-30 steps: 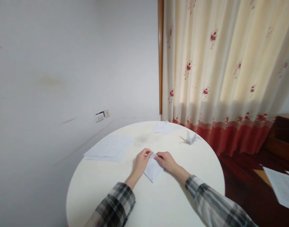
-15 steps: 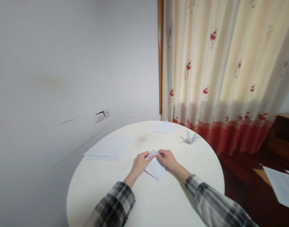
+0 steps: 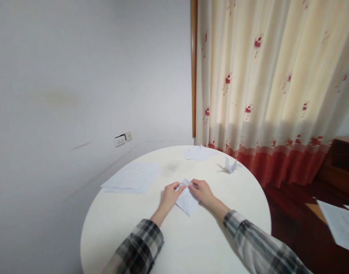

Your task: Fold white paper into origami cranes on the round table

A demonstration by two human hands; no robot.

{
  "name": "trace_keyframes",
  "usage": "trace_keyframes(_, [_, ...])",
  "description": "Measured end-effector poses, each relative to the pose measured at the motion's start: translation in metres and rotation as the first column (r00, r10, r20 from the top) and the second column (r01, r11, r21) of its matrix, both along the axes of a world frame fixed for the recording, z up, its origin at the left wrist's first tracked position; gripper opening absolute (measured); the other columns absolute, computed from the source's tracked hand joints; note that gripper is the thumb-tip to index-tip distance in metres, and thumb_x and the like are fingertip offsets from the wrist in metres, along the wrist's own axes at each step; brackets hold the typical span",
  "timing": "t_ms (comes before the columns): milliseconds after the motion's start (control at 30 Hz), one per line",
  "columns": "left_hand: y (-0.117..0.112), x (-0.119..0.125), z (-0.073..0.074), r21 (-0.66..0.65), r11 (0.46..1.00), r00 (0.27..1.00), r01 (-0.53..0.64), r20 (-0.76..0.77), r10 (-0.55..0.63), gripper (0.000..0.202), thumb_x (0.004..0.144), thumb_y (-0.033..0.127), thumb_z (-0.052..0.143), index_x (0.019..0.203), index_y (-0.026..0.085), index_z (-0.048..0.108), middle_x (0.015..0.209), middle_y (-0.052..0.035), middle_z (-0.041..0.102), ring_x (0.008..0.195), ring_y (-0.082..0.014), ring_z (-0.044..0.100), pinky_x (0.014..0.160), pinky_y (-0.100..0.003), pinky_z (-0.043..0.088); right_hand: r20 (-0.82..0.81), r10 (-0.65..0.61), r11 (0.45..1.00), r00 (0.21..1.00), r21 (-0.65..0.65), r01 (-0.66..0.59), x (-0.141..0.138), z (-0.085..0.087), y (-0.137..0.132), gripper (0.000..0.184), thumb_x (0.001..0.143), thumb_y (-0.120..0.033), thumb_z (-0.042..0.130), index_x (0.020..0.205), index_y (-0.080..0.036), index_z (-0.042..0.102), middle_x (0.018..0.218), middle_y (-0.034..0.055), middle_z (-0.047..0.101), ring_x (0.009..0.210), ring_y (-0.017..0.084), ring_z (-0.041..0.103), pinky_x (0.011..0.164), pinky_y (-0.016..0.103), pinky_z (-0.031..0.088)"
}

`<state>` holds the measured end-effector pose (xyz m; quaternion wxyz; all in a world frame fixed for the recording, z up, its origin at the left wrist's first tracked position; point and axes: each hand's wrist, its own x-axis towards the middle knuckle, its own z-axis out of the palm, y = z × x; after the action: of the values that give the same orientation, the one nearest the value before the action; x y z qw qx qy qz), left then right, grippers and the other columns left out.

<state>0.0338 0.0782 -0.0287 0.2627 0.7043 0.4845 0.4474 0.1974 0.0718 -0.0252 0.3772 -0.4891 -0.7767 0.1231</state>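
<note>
A folded white paper (image 3: 187, 199) lies on the round white table (image 3: 134, 228) in front of me, one corner pointing toward me. My left hand (image 3: 170, 195) pinches its upper left edge with fingers curled. My right hand (image 3: 202, 191) pinches its upper right edge, and the two sets of fingertips nearly meet at the top of the paper. Both sleeves are plaid.
A stack of white sheets (image 3: 131, 178) lies at the table's left. A finished paper crane (image 3: 229, 166) and more folded paper (image 3: 197, 153) sit at the far side. A flowered curtain (image 3: 266, 87) hangs behind; a wall socket (image 3: 122, 139) is at left. Loose sheets (image 3: 338, 224) lie at right.
The folded paper has been shifted and turned a little between my hands, and its upper edge now lifts up under my fingertips. Both hands stay at the paper's top.
</note>
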Motion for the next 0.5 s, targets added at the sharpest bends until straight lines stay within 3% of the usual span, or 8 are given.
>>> trace_keyframes(300, [-0.0012, -0.0004, 0.0020, -0.023, 0.999, 1.000, -0.023, 0.007, 0.023, 0.033, 0.068, 0.043, 0.053, 0.072, 0.014, 0.067, 0.070, -0.0040, 0.067, 0.066, -0.0187, 0.058, 0.059, -0.025, 0.040, -0.023, 0.023, 1.000, 0.999, -0.004, -0.023, 0.0014, -0.0003, 0.0024, 0.019, 0.080, -0.027, 0.046, 0.073, -0.018, 0.061, 0.066, 0.0015, 0.062, 0.060, 0.012, 0.051, 0.057, 0.019, 0.031])
trace_keyframes(500, [0.0014, -0.0020, 0.0015, -0.001, 0.998, 0.994, -0.070, 0.081, 0.070, 0.032, 0.067, 0.042, 0.053, 0.075, 0.014, 0.068, 0.075, -0.0049, 0.069, 0.072, -0.0203, 0.060, 0.066, -0.027, 0.042, -0.121, 0.020, 0.998, 0.992, -0.048, -0.026, 0.0017, -0.0045, 0.0075, 0.022, 0.082, -0.025, 0.042, 0.077, -0.019, 0.063, 0.072, 0.0020, 0.064, 0.064, 0.012, 0.053, 0.060, 0.020, 0.034])
